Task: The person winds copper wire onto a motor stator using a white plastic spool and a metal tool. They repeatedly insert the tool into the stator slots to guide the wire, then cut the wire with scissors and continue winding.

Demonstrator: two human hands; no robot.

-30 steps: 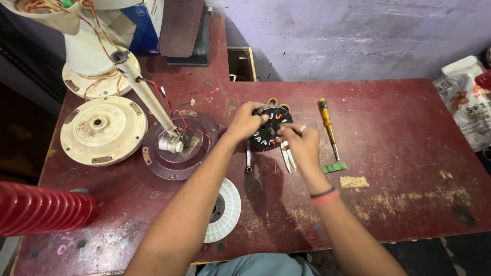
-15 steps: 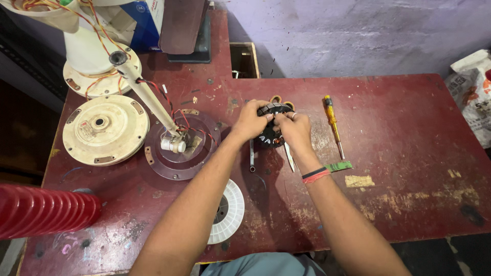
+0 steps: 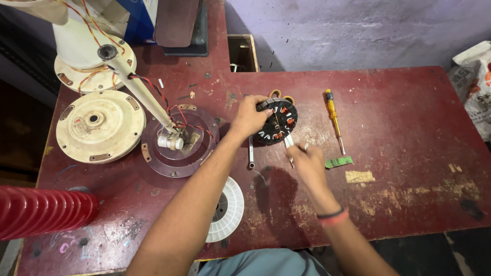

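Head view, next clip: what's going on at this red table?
A person sits at a worn red table with fan parts spread out. The left hand grips a round black motor stator with copper windings. The right hand holds a thin metal tool at the stator's lower edge. A yellow screwdriver lies to the right, a cream motor cover to the left.

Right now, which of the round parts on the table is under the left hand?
The black wound core: the left hand grips its edge. The cream cover and white spool lie untouched.
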